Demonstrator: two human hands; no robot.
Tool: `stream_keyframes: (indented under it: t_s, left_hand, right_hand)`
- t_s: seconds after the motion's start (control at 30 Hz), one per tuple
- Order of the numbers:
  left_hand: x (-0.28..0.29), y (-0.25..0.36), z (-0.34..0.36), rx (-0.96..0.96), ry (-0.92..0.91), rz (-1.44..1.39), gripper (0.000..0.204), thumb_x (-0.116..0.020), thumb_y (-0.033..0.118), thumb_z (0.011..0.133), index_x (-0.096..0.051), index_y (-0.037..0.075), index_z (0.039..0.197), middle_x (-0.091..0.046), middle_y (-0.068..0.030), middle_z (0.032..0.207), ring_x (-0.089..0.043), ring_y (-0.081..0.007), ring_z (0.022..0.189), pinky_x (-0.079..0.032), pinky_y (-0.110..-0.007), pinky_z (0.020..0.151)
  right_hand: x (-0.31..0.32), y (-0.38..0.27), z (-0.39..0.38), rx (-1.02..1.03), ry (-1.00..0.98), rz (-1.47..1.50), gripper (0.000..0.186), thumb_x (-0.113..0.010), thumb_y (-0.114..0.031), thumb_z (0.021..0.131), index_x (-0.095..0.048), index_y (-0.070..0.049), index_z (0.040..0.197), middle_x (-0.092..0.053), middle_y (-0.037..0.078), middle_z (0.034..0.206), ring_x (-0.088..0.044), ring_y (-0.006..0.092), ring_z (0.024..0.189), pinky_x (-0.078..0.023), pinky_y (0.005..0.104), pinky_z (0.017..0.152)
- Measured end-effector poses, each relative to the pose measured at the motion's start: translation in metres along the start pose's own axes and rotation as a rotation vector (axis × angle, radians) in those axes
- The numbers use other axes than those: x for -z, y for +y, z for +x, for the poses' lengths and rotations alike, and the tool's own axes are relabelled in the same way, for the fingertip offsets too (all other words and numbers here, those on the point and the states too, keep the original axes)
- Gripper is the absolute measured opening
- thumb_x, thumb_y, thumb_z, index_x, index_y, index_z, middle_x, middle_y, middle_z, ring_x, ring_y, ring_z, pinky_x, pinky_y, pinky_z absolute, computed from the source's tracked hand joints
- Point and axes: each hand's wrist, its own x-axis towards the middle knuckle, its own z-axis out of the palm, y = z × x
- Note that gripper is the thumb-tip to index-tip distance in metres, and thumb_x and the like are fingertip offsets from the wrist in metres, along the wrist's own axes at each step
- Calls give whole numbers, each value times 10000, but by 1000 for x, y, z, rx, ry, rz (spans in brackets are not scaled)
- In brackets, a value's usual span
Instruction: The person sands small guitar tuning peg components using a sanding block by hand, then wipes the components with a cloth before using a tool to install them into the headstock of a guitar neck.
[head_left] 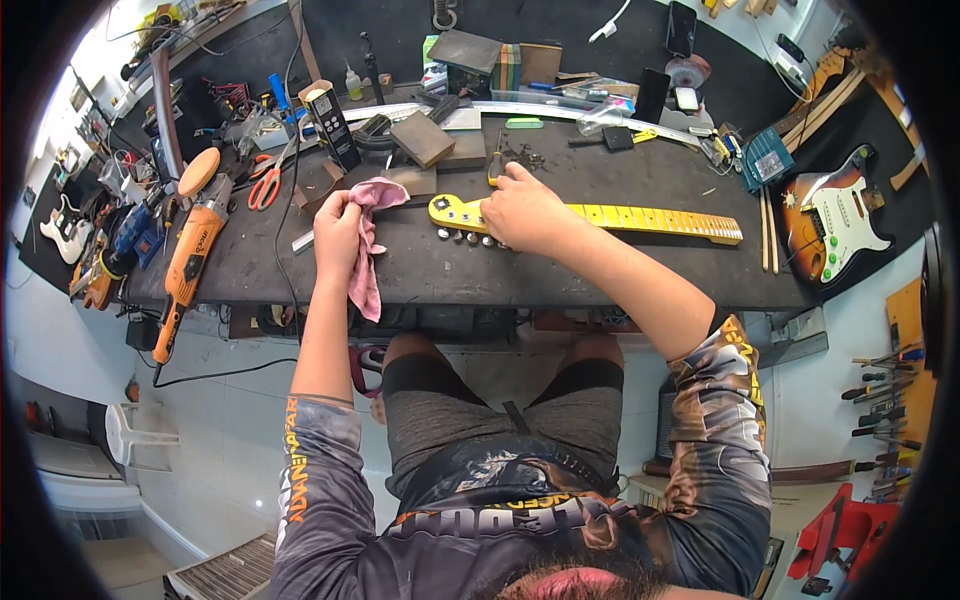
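A crumpled pink cloth (366, 265) hangs from my left hand (337, 232), whose fingers are closed on its upper part, just left of the headstock. My right hand (523, 208) is curled over the headstock end of a yellow guitar neck (640, 218), its fingertips partly hidden. The neck lies across the bench, pointing right. Metal tuning pegs (458, 236) stick out along the headstock's near side. A thin screwdriver-like tool (496, 163) with a yellowish part lies just beyond my right fingers, beside dark scraps.
An orange angle grinder (186, 265) with a round pad lies at the bench's left, near red-handled scissors (265, 188). A black box (330, 125) and sanding blocks (422, 138) stand behind my left hand. A sunburst guitar body (830, 215) is at the far right.
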Motion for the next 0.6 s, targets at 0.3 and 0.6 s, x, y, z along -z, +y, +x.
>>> stream_keyframes:
  t_s: [0.3, 0.6]
  left_hand:
    - [1, -1, 1, -24, -13, 20, 192, -561, 87, 1080, -726, 16, 1146, -659, -42, 788, -599, -108, 557, -591, -317, 470]
    - [4, -6, 4, -24, -14, 12, 188, -571, 94, 1084, -735, 15, 1132, -665, -32, 798, -612, -104, 582, -562, -296, 476]
  right_hand:
    - [-1, 4, -8, 32, 209, 21, 174, -664, -190, 1005, -768, -51, 1014, -792, 140, 968, -708, 320, 1176, -338, 558, 1325]
    - [-7, 2, -3, 25, 113, 12, 179, -654, -196, 994, -737, -39, 1017, -777, 146, 966, -710, 328, 1158, -333, 563, 1332]
